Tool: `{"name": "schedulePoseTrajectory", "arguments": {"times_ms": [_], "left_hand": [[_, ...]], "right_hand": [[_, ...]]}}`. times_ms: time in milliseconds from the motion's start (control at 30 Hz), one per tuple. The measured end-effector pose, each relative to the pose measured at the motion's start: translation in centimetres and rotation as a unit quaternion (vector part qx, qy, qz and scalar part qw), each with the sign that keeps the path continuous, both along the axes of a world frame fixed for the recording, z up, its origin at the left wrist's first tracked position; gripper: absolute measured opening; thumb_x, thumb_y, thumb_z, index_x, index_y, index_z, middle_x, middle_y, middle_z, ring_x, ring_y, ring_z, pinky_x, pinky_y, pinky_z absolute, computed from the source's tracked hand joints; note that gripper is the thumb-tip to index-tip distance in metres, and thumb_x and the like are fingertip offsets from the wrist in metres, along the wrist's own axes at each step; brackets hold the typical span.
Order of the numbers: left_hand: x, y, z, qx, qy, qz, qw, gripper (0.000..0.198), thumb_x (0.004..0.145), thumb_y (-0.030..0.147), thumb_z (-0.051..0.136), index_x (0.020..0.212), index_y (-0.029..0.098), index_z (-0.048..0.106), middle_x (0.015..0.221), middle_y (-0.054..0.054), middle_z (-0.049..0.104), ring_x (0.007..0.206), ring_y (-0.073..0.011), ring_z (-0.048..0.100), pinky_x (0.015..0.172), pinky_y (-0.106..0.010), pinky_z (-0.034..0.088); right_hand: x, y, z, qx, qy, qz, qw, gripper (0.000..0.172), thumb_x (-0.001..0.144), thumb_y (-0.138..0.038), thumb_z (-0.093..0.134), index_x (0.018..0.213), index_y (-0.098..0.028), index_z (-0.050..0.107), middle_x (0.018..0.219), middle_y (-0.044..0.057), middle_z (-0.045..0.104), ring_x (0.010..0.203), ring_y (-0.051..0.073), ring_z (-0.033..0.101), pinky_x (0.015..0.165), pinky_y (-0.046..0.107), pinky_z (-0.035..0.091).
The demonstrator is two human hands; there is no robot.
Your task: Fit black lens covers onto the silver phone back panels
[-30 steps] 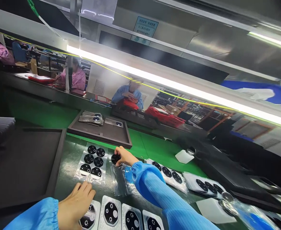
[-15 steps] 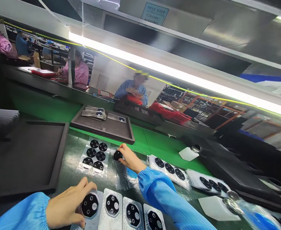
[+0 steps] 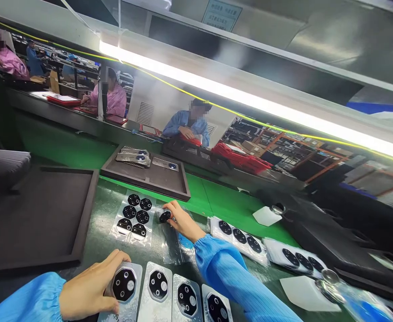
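Observation:
My left hand [image 3: 90, 284] is closed around the left side of the leftmost silver phone back panel [image 3: 127, 308], its fingers by the top edge and its thumb lower down. A black camera cover [image 3: 125, 284] with round holes sits on that panel. Similar panels [image 3: 155, 308] stand in a row to its right. Between thumb and fingers, my right hand [image 3: 179, 221] pinches a small black camera-cover piece [image 3: 164, 217] above a clear plastic bag [image 3: 171, 243]. Left of it lies a clear sheet [image 3: 134, 241] with several black octagonal pieces.
A dark tray [image 3: 179, 190] holding phone panels stands at the back, and another dark tray [image 3: 87, 210] is at left. Stacked bagged sheets [image 3: 263, 257] with black discs lie at right, near white bottles [image 3: 266, 217]. Co-workers [image 3: 188, 123] sit beyond the bench.
The black piece in my right hand has tilted slightly. My left fingers have flattened and shifted a little along the panel. Across the bench, a co-worker's hands have moved lower.

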State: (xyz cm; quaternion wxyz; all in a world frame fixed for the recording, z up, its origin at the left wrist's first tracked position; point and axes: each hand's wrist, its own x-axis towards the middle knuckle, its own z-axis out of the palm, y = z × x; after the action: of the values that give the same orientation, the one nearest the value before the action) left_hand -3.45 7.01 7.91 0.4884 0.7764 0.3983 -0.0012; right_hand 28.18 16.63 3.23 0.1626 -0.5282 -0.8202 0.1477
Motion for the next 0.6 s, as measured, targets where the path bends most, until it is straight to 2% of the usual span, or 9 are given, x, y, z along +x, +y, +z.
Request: {"name": "schedulePoseTrajectory", "arguments": {"times_ms": [233,367,467,600], "left_hand": [[-0.1,-0.2,-0.2,0.011,-0.002,0.002,1.000,0.054,0.067,0.023,0.060,0.116,0.029,0.040,0.113,0.002,0.052,0.088,-0.0189,0.058,0.077,-0.028,0.044],[-0.2,-0.2,-0.4,0.008,-0.002,0.000,1.000,0.055,0.066,0.024,0.061,0.117,0.030,0.040,0.113,0.003,0.051,0.088,-0.0198,0.060,0.079,-0.030,0.044],[-0.2,-0.1,-0.5,0.008,-0.008,0.001,1.000,0.056,0.067,0.024,0.061,0.118,0.030,0.040,0.114,0.003,0.050,0.093,-0.0212,0.060,0.081,-0.030,0.044],[-0.2,-0.1,-0.6,0.006,-0.013,0.001,1.000,0.053,0.068,0.023,0.061,0.116,0.029,0.041,0.111,0.003,0.050,0.087,-0.0192,0.060,0.077,-0.029,0.043]], "right_hand": [[-0.1,0.6,-0.6,-0.009,0.006,-0.020,1.000,0.033,0.086,-0.005,0.053,0.114,-0.024,0.057,0.110,0.003,0.054,0.081,0.012,0.060,0.081,0.031,0.050],[0.4,1.0,-1.0,-0.016,-0.004,-0.062,0.998,0.015,0.095,-0.021,0.056,0.109,-0.018,0.061,0.106,0.004,0.062,0.090,0.016,0.062,0.083,0.036,0.052],[1.1,1.2,-1.3,-0.031,-0.015,-0.094,0.995,0.022,0.096,-0.033,0.058,0.108,-0.016,0.063,0.108,0.005,0.065,0.093,0.018,0.064,0.083,0.039,0.054],[2.2,0.9,-1.4,-0.042,-0.020,-0.133,0.990,0.026,0.096,-0.035,0.058,0.114,-0.017,0.062,0.115,0.007,0.064,0.097,0.019,0.064,0.086,0.041,0.054]]}}
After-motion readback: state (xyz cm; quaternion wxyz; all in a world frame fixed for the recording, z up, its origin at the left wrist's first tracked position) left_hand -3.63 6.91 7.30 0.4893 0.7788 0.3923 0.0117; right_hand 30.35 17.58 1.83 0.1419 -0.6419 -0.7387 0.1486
